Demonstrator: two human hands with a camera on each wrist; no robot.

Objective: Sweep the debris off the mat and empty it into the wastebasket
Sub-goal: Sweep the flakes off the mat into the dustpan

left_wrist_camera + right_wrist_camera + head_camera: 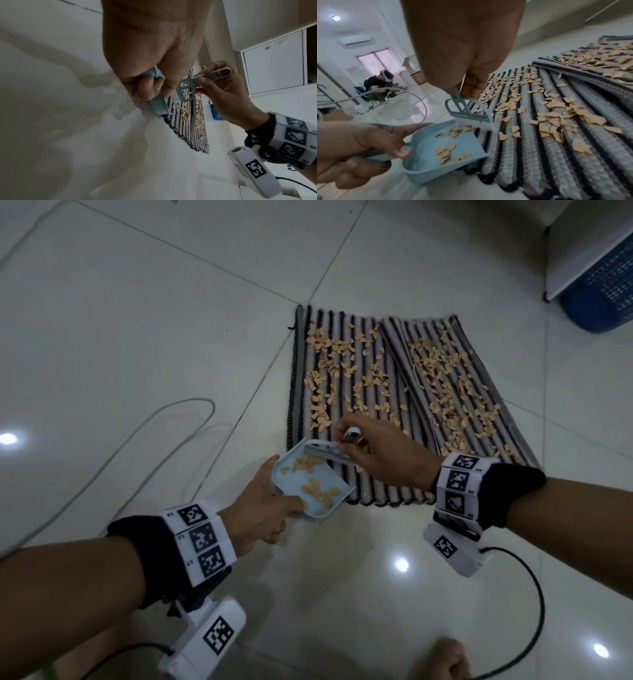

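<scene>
A striped grey and black mat lies on the tiled floor, strewn with tan debris flakes. My left hand grips a small light blue dustpan at the mat's near left edge; several flakes lie in the pan. My right hand holds a small blue brush by its handle, bristles at the pan's mouth on the mat edge. The blue wastebasket stands at the far right. In the left wrist view the brush and pan show from below.
A grey cable loops over the floor left of the mat. A white cabinet stands beside the wastebasket. A fold runs down the mat's middle. My bare foot is at the bottom edge. A black cable trails from my right wrist.
</scene>
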